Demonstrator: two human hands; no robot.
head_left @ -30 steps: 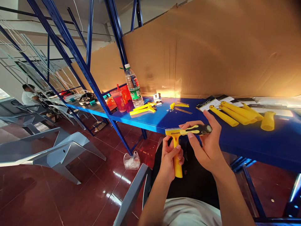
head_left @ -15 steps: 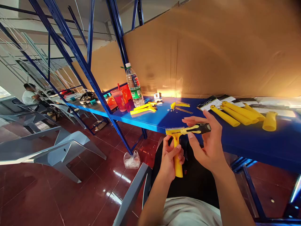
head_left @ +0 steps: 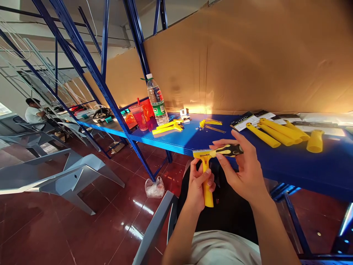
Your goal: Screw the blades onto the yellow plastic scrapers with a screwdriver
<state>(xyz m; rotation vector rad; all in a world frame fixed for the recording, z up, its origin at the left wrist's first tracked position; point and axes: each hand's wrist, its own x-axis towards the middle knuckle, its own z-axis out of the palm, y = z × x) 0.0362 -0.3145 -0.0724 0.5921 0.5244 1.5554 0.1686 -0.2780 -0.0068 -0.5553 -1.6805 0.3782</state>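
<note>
My left hand (head_left: pixel 200 181) is wrapped round the handle of a yellow scraper (head_left: pixel 208 195), held upright above my lap with its wide head at the top. A blade strip shows along the head's upper edge. My right hand (head_left: pixel 242 165) grips a black and cream screwdriver (head_left: pixel 227 150) between thumb and fingers. The screwdriver lies nearly level, its tip end at the right side of the scraper's head; the exact contact point is too small to make out.
On the blue table (head_left: pixel 278 167) lie several yellow handles (head_left: pixel 281 132), black and white cards (head_left: pixel 245 121), loose yellow parts with metal strips (head_left: pixel 212 125) and yellow scraper pieces (head_left: pixel 168 127). A water bottle (head_left: pixel 157 101) and red cup (head_left: pixel 139 116) stand behind. A person (head_left: pixel 34 112) sits far left.
Both hands, the scraper and the screwdriver have shifted slightly left in view. The screwdriver's handle has turned a little in my right fingers, and the grip is kept.
</note>
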